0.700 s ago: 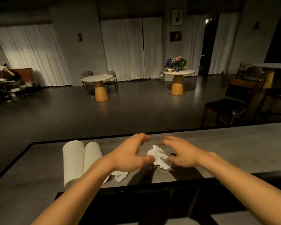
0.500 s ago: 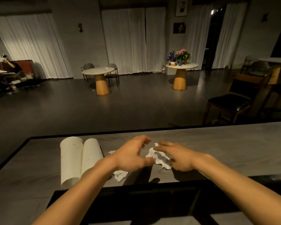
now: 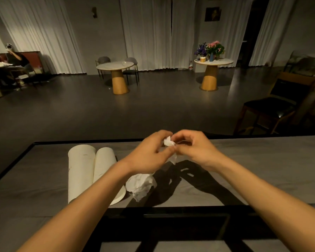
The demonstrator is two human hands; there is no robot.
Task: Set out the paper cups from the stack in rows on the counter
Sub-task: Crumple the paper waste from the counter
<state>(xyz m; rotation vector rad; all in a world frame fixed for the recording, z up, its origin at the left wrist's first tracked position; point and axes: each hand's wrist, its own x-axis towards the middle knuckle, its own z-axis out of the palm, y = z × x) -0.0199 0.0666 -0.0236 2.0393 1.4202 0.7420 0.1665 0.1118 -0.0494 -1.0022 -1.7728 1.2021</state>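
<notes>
Two stacks (image 3: 81, 170) lie untouched; left hand (image 3: 149, 151) and right hand (image 3: 196, 148) fingers now pinch a wad (image 3: 169, 142) lifted off the bench (image 3: 262, 160).

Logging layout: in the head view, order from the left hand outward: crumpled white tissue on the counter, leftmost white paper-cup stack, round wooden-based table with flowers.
1. Crumpled white tissue, on the counter below the left hand.
2. Leftmost white paper-cup stack, lying to its left.
3. Round table with flowers, across the room.
</notes>
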